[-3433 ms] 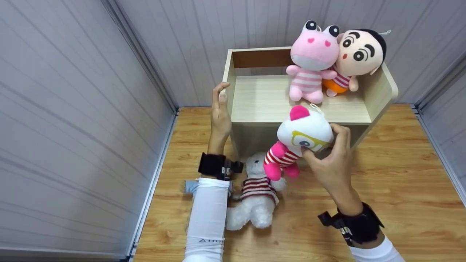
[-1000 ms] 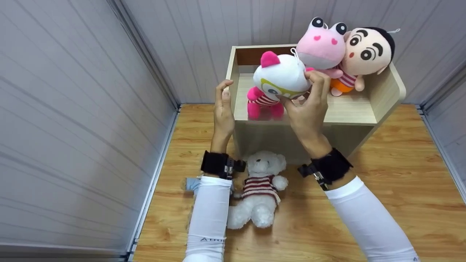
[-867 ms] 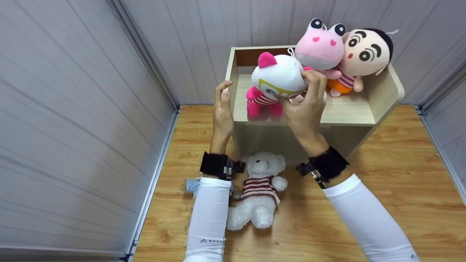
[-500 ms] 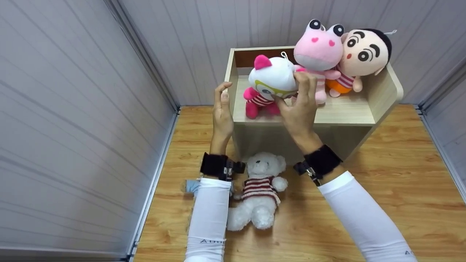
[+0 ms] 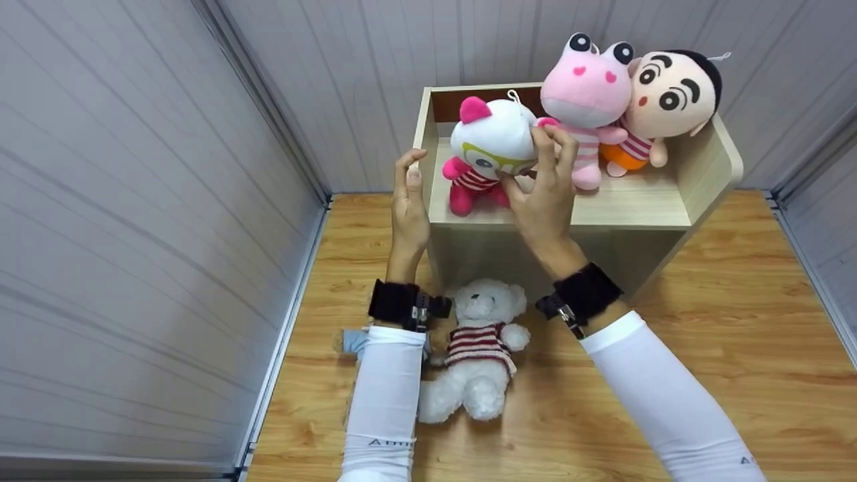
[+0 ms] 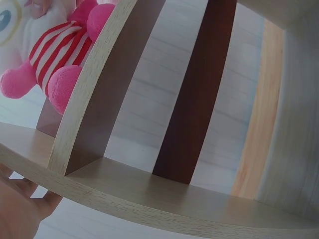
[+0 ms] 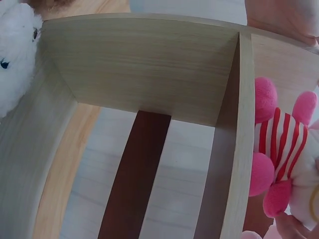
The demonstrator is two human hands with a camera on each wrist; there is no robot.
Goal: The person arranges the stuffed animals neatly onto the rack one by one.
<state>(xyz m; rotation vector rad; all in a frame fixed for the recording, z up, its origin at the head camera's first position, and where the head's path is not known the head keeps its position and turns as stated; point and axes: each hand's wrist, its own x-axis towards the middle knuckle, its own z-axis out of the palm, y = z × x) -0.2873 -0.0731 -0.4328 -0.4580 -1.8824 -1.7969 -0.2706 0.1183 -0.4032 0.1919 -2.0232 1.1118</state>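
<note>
In the head view, a white-and-pink plush panda point(image 5: 492, 154) with yellow glasses and a striped body is at the left of the top shelf board. My right hand point(image 5: 546, 184) pinches its head from the right, thumb at the face. The panda's pink feet are at the board's front edge in the right wrist view. My left hand point(image 5: 410, 207) rests on the outside of the wooden shelf's point(image 5: 569, 226) left side panel, fingertips at its edge. Beside the panda, a pink plush frog point(image 5: 586, 100) sits against a black-haired boy doll point(image 5: 673, 100).
On the floor in front of the shelf lies a white teddy bear point(image 5: 479, 348) in a striped sweater. A light-blue-clothed toy point(image 5: 355, 341) is mostly hidden beneath the left forearm. Grey panel walls point(image 5: 134, 234) stand to the left, behind and to the right.
My right hand has carried the panda from in front of the shelf up onto the top board, then shifted it slightly left, away from the frog. The left hand has stayed at the panel.
</note>
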